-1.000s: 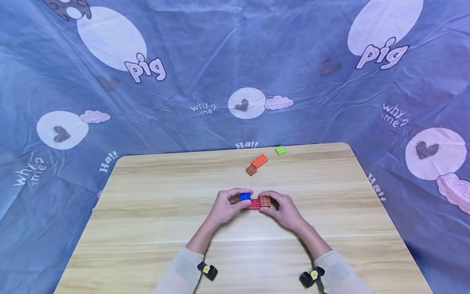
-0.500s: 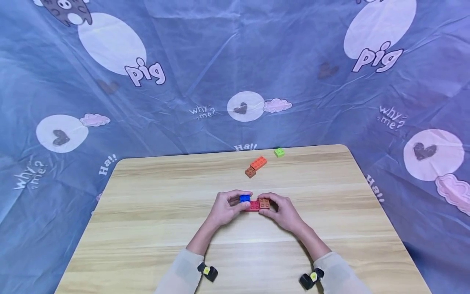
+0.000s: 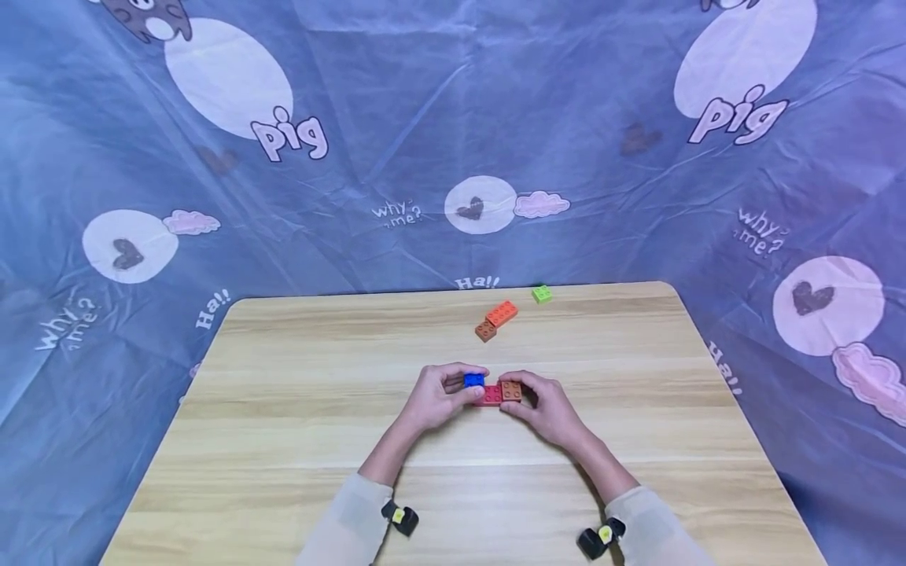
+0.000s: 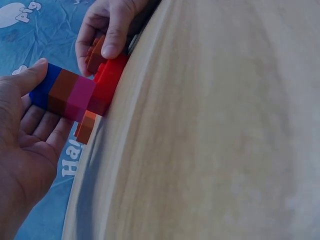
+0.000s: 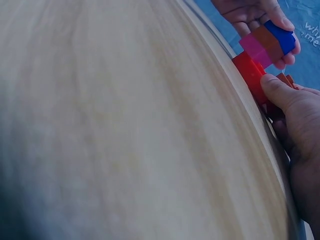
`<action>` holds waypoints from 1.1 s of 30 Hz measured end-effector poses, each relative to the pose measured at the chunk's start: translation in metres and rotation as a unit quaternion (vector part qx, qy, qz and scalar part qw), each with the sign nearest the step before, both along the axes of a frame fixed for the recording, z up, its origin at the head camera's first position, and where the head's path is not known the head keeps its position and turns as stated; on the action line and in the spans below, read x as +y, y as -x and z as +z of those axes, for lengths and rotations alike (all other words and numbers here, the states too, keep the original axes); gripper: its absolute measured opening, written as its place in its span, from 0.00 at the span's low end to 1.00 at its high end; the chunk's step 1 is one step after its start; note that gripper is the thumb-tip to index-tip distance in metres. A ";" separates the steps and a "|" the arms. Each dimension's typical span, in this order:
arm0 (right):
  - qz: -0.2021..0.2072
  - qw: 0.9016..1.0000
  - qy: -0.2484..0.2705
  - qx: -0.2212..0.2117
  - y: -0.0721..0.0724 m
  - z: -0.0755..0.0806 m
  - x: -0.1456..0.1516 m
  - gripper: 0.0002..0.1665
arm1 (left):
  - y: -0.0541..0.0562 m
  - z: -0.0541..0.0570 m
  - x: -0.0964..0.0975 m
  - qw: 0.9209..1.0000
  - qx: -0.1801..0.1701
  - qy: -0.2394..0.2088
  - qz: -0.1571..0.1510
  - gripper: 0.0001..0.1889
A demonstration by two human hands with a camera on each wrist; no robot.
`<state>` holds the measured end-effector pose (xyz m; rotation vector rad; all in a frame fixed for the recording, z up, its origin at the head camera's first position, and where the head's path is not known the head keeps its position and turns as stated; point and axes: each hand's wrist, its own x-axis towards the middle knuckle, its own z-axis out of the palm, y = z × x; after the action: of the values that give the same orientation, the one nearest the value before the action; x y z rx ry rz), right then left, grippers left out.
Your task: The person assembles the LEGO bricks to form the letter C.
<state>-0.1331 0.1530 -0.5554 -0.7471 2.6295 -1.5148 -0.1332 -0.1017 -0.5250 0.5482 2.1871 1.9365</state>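
Head view: at a wooden table point(image 3: 453, 487) (blue cloth point(image 3: 396, 102) behind), left hand point(image 3: 437, 397) pinches blue brick point(image 3: 474, 380), right hand point(image 3: 550, 404) brown brick point(image 3: 511, 391).

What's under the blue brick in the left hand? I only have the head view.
Observer: Left wrist view shows a brown brick directly beneath the blue brick in the left hand.
Operator: Is that the bottom of the stack?
Observer: No, a pink brick comes below it, the lowest of the three.
Operator: Any gap between pink and red?
Observer: None shows between it and the red brick in the left wrist view. Can't tell if it's pressed home.
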 end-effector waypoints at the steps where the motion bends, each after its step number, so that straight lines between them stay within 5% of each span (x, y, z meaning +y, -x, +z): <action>1: 0.000 1.000 0.001 0.003 0.000 0.000 0.000 0.26 | 0.000 0.001 0.000 1.000 -0.002 0.000 -0.001 0.16; 14: 0.000 1.000 0.001 0.020 0.003 0.001 0.000 0.27 | 0.001 0.010 0.000 0.999 -0.007 0.031 0.003 0.16; 27: 0.004 1.000 0.003 0.020 0.001 0.000 0.000 0.27 | -0.006 0.005 0.003 0.999 -0.003 0.037 0.026 0.18; 33: 0.008 0.999 0.004 0.034 0.001 -0.003 0.001 0.27 | -0.003 0.005 0.001 0.999 -0.003 0.048 0.011 0.16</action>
<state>-0.1341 0.1541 -0.5581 -0.8341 2.6600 -1.5240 -0.1300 -0.1011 -0.5202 0.5047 2.2771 1.8301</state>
